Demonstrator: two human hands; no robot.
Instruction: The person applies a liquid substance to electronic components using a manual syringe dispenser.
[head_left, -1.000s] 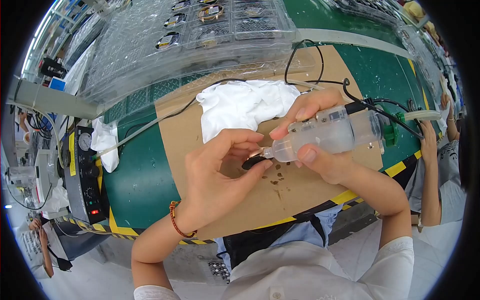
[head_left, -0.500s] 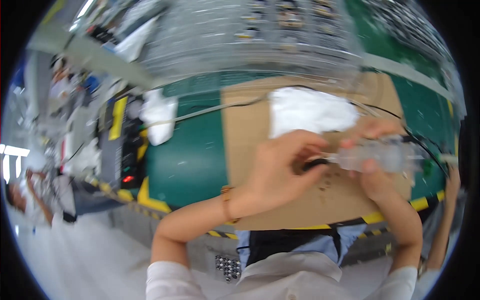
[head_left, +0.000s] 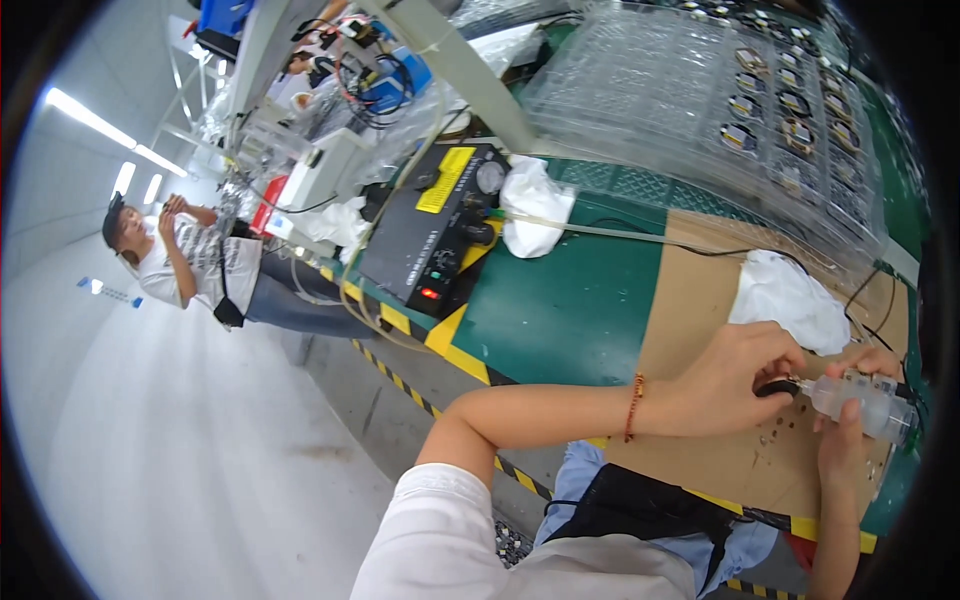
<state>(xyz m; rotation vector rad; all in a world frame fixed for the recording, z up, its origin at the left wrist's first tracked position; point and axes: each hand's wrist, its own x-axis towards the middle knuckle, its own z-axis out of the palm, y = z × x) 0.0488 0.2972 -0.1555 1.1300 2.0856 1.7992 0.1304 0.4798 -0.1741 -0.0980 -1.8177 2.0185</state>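
Observation:
My left hand [head_left: 712,378] is closed over the cardboard sheet [head_left: 690,300], its fingertips pinching a small black rounded part [head_left: 776,388]. A red beaded bracelet [head_left: 634,408] circles that wrist. To its right, my right hand [head_left: 842,450] wraps its fingers round a translucent dispensing syringe [head_left: 868,408], held nearly level. The syringe's narrow tip points left and meets the black part or lies very close to it; I cannot tell which. Small brown spots dot the cardboard below the hands.
A crumpled white cloth [head_left: 790,300] lies just beyond my hands. Clear plastic trays [head_left: 650,90] with round parts stand at the back. A black control box [head_left: 435,225] with a gauge sits left, beside another white cloth [head_left: 537,207]. A thin hose [head_left: 600,230] crosses the green mat. Another person [head_left: 190,250] stands far left.
The view has swung left, so the bench and my hands appear farther right and the picture is sharper. Both hands keep their hold on the black part and the syringe.

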